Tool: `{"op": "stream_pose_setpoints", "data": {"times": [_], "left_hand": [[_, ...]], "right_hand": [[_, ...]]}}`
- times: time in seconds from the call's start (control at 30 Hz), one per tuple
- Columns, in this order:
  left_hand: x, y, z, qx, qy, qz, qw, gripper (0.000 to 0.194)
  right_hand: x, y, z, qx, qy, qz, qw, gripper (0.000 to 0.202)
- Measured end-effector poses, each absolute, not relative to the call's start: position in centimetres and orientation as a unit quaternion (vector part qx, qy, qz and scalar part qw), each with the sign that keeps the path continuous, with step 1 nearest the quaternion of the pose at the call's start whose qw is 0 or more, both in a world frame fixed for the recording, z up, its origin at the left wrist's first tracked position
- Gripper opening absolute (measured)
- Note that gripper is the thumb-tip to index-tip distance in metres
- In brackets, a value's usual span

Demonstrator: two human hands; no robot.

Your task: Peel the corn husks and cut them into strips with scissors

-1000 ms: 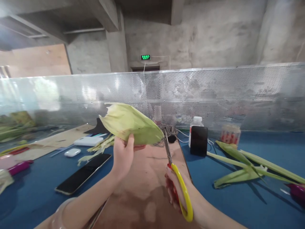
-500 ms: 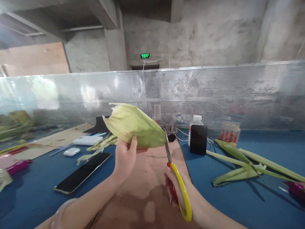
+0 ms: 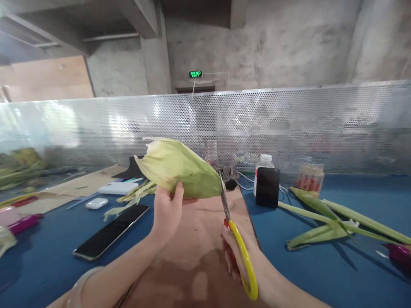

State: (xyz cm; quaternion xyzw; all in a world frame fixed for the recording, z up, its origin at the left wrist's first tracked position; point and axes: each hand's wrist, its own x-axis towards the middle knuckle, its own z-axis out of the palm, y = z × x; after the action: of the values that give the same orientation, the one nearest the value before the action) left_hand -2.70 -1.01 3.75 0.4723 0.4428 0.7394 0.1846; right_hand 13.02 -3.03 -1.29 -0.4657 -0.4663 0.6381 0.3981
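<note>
Two hands are at work on my feed: the left hand (image 3: 168,214) pinches the husk (image 3: 183,171) between thumb and fingers, and the right hand (image 3: 253,253) is curled round the handles of the scissors (image 3: 242,244). Their blades stand at the husk's right end; I cannot tell whether they bite or only touch. By my judgement the cutting is at an early stage: the husk is one broad piece, no slit shows across its face, so nearly all of it looks left uncut. I see it held up clear of the tabletop (image 3: 353,190), mid-view. Its long axis slants from upper left to lower right, the pale, ragged end pointing left, the greener end meeting the blades. Loose leaves (image 3: 330,231) lie to the right, a phone (image 3: 112,231) to the left.
</note>
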Motion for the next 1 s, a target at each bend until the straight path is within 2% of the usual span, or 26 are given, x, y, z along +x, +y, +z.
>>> {"op": "stream_pose_setpoints", "data": {"times": [0.4, 0.6, 0.73, 0.87, 1.0], "left_hand": [[-2.7, -1.1, 3.8, 0.472, 0.443, 0.737, 0.192, 0.033], [-2.5, -1.2, 3.8, 0.476, 0.449, 0.733, 0.187, 0.034], [-2.6, -1.3, 3.7, 0.48, 0.454, 0.729, 0.178, 0.037], [-2.7, -1.1, 3.4, 0.476, 0.471, 0.732, 0.13, 0.04], [-2.9, -0.9, 3.3, 0.472, 0.499, 0.725, 0.052, 0.036]], "right_hand": [[13.7, -2.4, -3.0, -0.449, -0.47, 0.652, 0.389, 0.035], [13.1, -2.7, -2.0, -0.482, -0.459, 0.641, 0.383, 0.033], [13.1, -2.8, -1.7, -0.441, -0.488, 0.642, 0.392, 0.032], [13.7, -2.7, -2.0, -0.439, -0.489, 0.654, 0.376, 0.031], [13.8, -2.6, -2.1, -0.452, -0.502, 0.64, 0.365, 0.027]]}}
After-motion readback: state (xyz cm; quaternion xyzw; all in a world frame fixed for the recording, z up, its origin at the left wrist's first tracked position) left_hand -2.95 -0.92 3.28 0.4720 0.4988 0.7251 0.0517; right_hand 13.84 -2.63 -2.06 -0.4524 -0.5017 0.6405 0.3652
